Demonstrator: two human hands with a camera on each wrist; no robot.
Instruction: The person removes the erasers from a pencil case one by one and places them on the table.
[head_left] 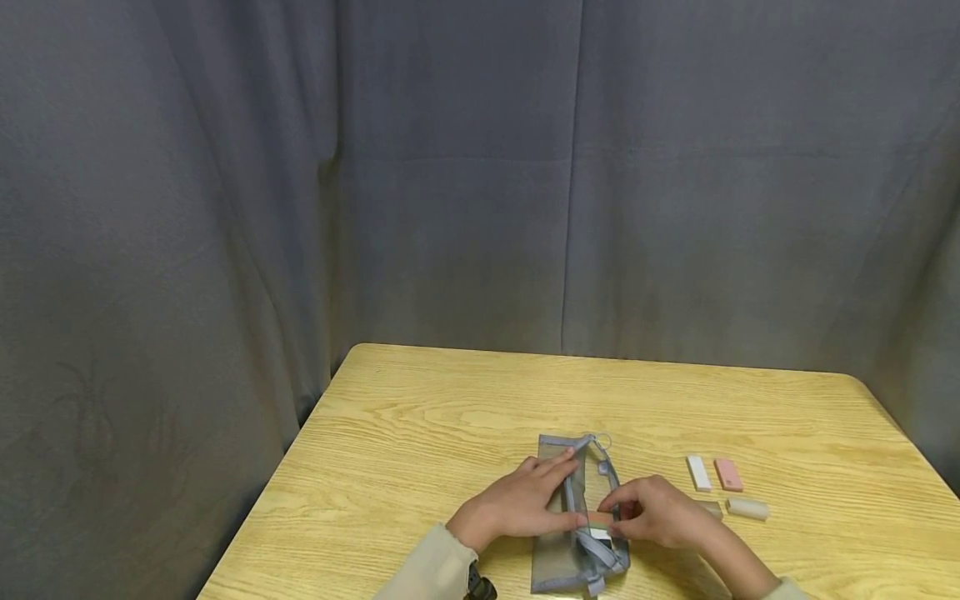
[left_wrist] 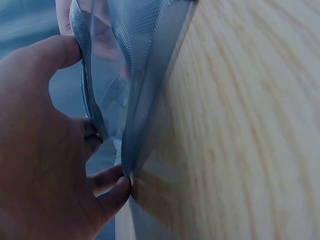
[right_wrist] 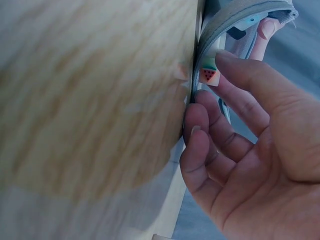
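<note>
A grey mesh zip pouch (head_left: pixel 555 558) lies on the table with its zipped mouth spread apart. My left hand (head_left: pixel 521 504) holds the mouth's edge, its thumb and fingertips set along the zip band (left_wrist: pixel 86 85). Over the opening, my right hand (head_left: pixel 660 512) pinches a small eraser (head_left: pixel 598 519) between thumb and fingers. A watermelon print (right_wrist: pixel 209 75) shows on the eraser near the right thumb. White and dark pieces show just below it inside the pouch, partly covered by the mesh. A ring hangs at the pouch's far end.
To the right lie a white eraser (head_left: pixel 698 472), a pink eraser (head_left: pixel 728 474) and a beige cylinder (head_left: pixel 747 508). Another brownish piece (head_left: pixel 710 507) is partly hidden behind the right hand. Grey curtains (head_left: pixel 450 208) hang beyond the wooden table (head_left: pixel 420 408).
</note>
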